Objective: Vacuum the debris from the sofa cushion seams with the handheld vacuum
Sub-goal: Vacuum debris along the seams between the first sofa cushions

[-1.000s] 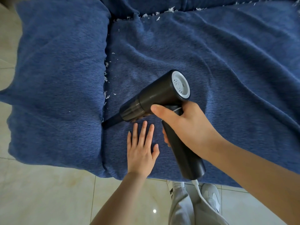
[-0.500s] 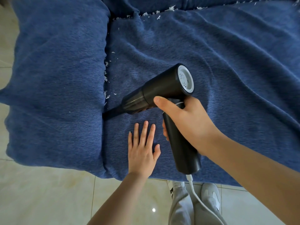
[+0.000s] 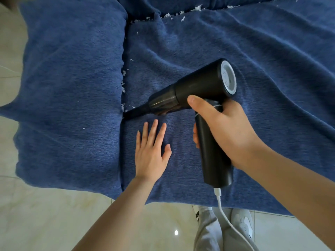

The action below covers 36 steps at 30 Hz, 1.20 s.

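Observation:
My right hand [image 3: 226,131] grips the handle of a black handheld vacuum [image 3: 199,89] shaped like a pistol. Its narrow nozzle [image 3: 134,113] points left and its tip sits in the seam [image 3: 123,73] between the blue seat cushion [image 3: 217,42] and the blue armrest cushion [image 3: 68,78]. White debris flecks [image 3: 123,87] lie along this seam above the nozzle. More white debris [image 3: 174,14] lines the back seam at the top. My left hand [image 3: 151,151] rests flat on the seat cushion just below the nozzle, fingers straight.
A white cable [image 3: 226,214] hangs from the vacuum's handle base down past my grey trousers [image 3: 208,232] and white shoe [image 3: 243,223]. A glossy beige tiled floor [image 3: 54,214] lies in front of and to the left of the sofa.
The vacuum and my right hand have moved up along the side seam, away from the sofa's front edge. My left hand has followed a little, staying flat on the cushion.

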Motion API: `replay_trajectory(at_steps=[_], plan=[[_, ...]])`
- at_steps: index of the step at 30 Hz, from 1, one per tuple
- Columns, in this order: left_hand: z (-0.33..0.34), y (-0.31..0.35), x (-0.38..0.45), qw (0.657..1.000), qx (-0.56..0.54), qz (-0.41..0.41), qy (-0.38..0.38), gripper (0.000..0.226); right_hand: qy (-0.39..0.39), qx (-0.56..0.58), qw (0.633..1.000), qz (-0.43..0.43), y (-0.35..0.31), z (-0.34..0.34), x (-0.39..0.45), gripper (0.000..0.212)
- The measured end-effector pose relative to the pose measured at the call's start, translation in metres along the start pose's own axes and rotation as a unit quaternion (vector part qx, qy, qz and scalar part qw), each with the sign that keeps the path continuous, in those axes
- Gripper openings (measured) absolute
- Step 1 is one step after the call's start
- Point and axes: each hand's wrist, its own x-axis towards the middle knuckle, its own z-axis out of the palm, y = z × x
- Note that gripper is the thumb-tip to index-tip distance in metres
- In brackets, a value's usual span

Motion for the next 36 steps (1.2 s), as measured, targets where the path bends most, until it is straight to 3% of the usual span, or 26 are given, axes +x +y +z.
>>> replay_trajectory(at_steps=[14, 24, 36], plan=[[0.006, 0.000, 0.013, 1.000, 0.028, 0.014, 0.002, 0.061, 0.008, -0.035, 0.999, -0.001, -0.003, 0.010, 0.007, 0.034], [0.004, 0.002, 0.012, 1.000, 0.019, 0.014, -0.010, 0.060, 0.060, -0.041, 0.997, -0.024, -0.024, -0.006, -0.001, 0.043], [0.007, 0.000, 0.013, 1.000, 0.015, 0.018, 0.004, 0.060, 0.035, -0.081, 0.996, -0.032, -0.014, 0.032, 0.029, 0.046]])
